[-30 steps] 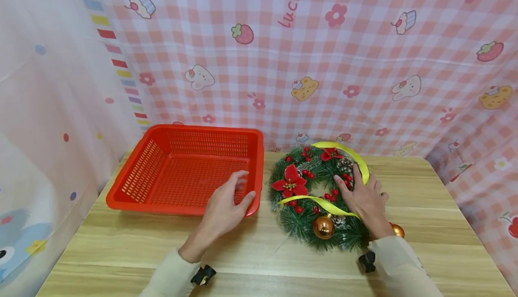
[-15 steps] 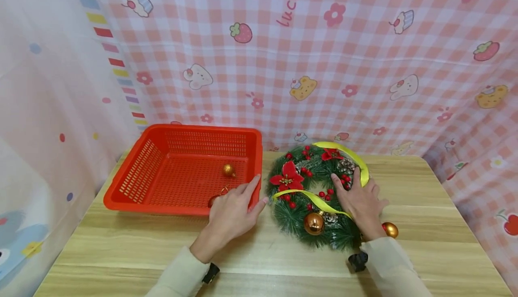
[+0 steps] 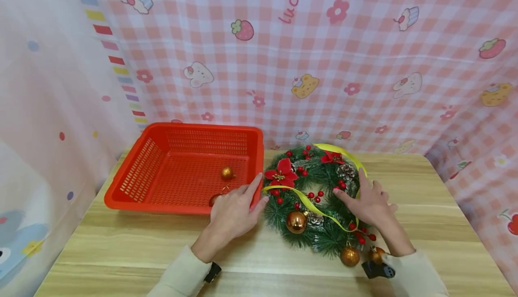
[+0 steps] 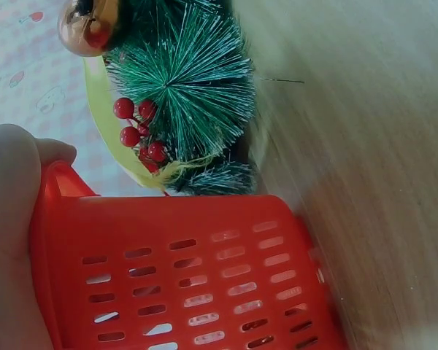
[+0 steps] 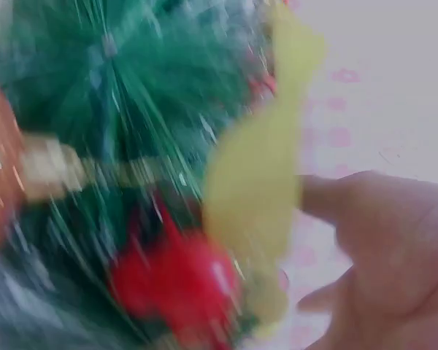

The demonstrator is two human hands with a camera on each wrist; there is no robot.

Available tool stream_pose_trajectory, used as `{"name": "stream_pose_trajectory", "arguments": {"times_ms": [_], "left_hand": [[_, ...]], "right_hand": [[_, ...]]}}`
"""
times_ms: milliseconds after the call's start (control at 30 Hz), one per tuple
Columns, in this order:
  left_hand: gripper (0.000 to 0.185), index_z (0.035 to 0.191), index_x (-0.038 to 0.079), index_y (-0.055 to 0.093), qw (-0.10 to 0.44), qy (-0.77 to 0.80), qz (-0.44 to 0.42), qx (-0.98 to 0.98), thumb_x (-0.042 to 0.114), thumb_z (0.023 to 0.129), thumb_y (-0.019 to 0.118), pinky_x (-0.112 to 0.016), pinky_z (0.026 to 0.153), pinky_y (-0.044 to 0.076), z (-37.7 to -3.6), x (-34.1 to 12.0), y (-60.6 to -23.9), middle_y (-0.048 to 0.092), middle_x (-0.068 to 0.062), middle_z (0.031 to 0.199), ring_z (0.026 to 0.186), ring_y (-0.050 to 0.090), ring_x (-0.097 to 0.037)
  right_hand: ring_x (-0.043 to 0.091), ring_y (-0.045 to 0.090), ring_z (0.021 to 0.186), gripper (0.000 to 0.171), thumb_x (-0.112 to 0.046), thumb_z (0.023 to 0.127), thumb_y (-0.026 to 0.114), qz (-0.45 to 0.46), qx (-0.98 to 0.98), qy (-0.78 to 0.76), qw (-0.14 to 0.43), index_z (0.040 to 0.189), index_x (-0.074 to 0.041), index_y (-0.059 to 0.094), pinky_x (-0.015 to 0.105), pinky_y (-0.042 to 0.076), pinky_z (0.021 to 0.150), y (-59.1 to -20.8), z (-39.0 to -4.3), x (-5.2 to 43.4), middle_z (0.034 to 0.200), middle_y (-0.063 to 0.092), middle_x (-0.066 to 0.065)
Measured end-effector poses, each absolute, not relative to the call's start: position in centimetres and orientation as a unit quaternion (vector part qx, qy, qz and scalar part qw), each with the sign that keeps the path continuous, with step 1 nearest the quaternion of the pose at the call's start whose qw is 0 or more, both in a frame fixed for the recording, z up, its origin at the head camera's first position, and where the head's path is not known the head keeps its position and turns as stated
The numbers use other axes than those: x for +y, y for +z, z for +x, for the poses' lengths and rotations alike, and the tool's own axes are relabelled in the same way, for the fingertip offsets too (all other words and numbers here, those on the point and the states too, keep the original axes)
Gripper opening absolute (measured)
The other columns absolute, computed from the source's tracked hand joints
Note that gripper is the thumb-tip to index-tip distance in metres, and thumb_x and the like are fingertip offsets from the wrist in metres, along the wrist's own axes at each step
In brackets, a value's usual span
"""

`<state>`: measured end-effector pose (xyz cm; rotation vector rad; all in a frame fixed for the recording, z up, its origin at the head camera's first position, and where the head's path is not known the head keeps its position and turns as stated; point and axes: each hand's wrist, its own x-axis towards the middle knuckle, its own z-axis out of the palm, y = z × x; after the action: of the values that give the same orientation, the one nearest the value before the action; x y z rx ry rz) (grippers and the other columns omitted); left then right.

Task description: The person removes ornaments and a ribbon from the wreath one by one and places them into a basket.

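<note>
A green Christmas wreath [image 3: 313, 198] with a red poinsettia, red berries, pine cones, gold balls and a yellow ribbon [image 3: 311, 205] lies flat on the wooden table [image 3: 121, 247]. My right hand [image 3: 368, 200] rests on its right side with fingers spread. My left hand [image 3: 238, 205] lies flat over the front right corner of the red basket [image 3: 133, 171], its fingertips touching the wreath's left edge. The left wrist view shows the basket wall [image 4: 197, 277], a wreath branch [image 4: 186, 80] and berries. The right wrist view is blurred: green needles [image 5: 124, 87], ribbon [image 5: 259, 182] and my fingers [image 5: 383, 240].
A small gold ball [image 3: 227, 173] lies inside the basket, and another ornament [image 3: 214, 200] sits by the front rim, partly hidden. Pink checked cloth [image 3: 323, 63] hangs behind and on both sides of the table. Bare wood runs along the table's front edge.
My left hand came out of the basket, leaving ornaments in it, and settled on its corner. The wreath has turned clockwise and shifted left under my right hand.
</note>
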<state>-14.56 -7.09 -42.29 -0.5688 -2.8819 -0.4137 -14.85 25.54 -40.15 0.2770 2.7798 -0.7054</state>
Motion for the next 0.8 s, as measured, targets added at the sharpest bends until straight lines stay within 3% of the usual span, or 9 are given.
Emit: {"name": "stream_pose_trajectory", "arguments": {"times_ms": [167, 333, 533, 800], "left_hand": [[0.063, 0.154, 0.025, 0.037, 0.084, -0.135, -0.187, -0.969, 0.055, 0.099, 0.045, -0.024, 0.039, 0.030, -14.6, -7.1, -42.2, 0.070, -0.008, 0.119, 0.049, 0.041, -0.011], [0.063, 0.154, 0.025, 0.038, 0.095, -0.128, -0.189, -0.969, 0.055, 0.099, 0.045, -0.025, 0.040, 0.030, -14.6, -6.9, -42.2, 0.072, -0.006, 0.109, 0.051, 0.041, -0.011], [0.063, 0.154, 0.025, 0.038, 0.098, -0.120, -0.188, -0.970, 0.056, 0.099, 0.045, -0.025, 0.040, 0.029, -14.8, -6.8, -42.1, 0.072, -0.005, 0.103, 0.050, 0.041, -0.011], [0.063, 0.154, 0.025, 0.038, 0.098, -0.117, -0.185, -0.971, 0.055, 0.099, 0.045, -0.025, 0.040, 0.028, -14.5, -7.0, -42.3, 0.070, -0.004, 0.094, 0.048, 0.039, -0.011]], "right_hand": [[0.065, 0.017, 0.134, 0.093, -0.055, 0.097, 0.053, -0.018, 0.962, -0.272, 0.035, 0.159, -0.006, 0.006, 0.080, 0.022, 0.097, -40.0, -16.7, 28.4, 0.153, 0.014, 0.041], [0.057, 0.021, 0.139, 0.082, -0.041, 0.097, 0.061, -0.123, 0.949, -0.287, 0.030, 0.158, -0.007, 0.019, 0.077, 0.024, 0.100, -41.0, -19.0, 30.5, 0.155, 0.021, 0.034], [0.053, 0.018, 0.142, 0.077, -0.042, 0.093, 0.067, -0.176, 0.947, -0.269, 0.033, 0.156, -0.013, 0.032, 0.076, 0.021, 0.102, -42.6, -20.9, 30.3, 0.159, 0.020, 0.026], [0.052, 0.012, 0.145, 0.090, -0.051, 0.086, 0.071, -0.154, 0.950, -0.262, 0.068, 0.159, -0.025, 0.023, 0.078, 0.020, 0.102, -44.5, -21.5, 28.9, 0.163, 0.012, 0.021]]}}
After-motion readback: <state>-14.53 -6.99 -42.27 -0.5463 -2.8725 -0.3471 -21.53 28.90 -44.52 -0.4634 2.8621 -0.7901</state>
